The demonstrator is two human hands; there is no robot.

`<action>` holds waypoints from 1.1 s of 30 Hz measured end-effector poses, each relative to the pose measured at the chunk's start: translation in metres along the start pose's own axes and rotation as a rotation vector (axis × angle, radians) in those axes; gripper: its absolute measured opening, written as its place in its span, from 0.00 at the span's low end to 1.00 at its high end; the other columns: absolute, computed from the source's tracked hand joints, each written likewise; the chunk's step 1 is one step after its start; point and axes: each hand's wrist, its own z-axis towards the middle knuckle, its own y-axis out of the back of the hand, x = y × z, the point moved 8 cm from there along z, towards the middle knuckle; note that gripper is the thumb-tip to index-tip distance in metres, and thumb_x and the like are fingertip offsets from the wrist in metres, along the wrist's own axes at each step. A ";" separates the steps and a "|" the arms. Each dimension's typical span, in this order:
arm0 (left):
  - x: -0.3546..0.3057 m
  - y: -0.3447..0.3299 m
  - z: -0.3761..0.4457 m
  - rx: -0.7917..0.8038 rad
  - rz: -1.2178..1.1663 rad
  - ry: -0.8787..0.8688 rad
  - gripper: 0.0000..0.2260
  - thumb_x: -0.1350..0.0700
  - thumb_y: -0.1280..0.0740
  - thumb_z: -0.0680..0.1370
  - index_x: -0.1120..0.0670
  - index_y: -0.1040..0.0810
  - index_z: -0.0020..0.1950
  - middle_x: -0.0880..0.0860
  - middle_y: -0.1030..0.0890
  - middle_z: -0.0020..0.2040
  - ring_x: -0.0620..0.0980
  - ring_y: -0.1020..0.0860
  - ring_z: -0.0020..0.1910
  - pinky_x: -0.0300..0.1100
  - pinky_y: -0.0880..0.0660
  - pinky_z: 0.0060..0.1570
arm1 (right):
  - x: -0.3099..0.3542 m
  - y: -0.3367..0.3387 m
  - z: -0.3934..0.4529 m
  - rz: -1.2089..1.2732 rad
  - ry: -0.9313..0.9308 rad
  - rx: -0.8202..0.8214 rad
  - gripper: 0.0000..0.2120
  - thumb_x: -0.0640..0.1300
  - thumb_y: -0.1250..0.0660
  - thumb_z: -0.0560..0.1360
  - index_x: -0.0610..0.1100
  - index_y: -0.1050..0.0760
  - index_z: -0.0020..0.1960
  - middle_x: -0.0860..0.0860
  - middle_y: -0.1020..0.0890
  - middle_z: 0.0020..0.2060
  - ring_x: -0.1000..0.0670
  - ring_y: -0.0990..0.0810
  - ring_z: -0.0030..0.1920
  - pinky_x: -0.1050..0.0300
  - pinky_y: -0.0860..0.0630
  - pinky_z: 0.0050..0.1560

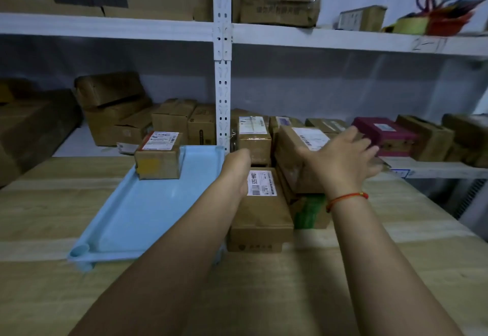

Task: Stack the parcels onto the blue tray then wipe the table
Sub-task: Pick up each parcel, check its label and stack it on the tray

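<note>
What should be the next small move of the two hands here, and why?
Probably close both hands on the tilted parcel and lift it toward the blue tray. The right hand lies with spread fingers on its right side, the left hand reaches its left side, and the tray holds only one parcel.

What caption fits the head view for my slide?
Both hands, left and right, reach for parcels beside a blue tray holding one parcel.
</note>
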 end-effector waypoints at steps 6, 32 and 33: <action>0.006 -0.016 -0.019 0.032 0.022 0.050 0.13 0.56 0.41 0.81 0.59 0.26 0.63 0.56 0.22 0.46 0.51 0.22 0.40 0.39 0.21 0.35 | -0.016 -0.026 -0.006 0.178 0.017 0.088 0.46 0.60 0.24 0.63 0.43 0.41 0.71 0.39 0.32 0.67 0.35 0.32 0.66 0.36 0.31 0.64; -0.032 0.024 -0.018 0.319 -0.235 -0.271 0.08 0.51 0.33 0.76 0.51 0.17 0.52 0.52 0.14 0.47 0.50 0.17 0.46 0.48 0.20 0.48 | 0.051 -0.027 -0.091 0.732 0.457 0.041 0.41 0.68 0.38 0.69 0.43 0.39 0.73 0.51 0.32 0.62 0.50 0.31 0.63 0.49 0.28 0.63; -0.031 0.030 -0.018 0.334 -0.254 -0.274 0.09 0.51 0.33 0.75 0.51 0.18 0.52 0.53 0.14 0.49 0.50 0.17 0.46 0.45 0.20 0.43 | 0.048 -0.032 -0.089 0.764 0.416 0.088 0.39 0.67 0.39 0.70 0.45 0.39 0.73 0.54 0.32 0.62 0.52 0.31 0.63 0.48 0.27 0.62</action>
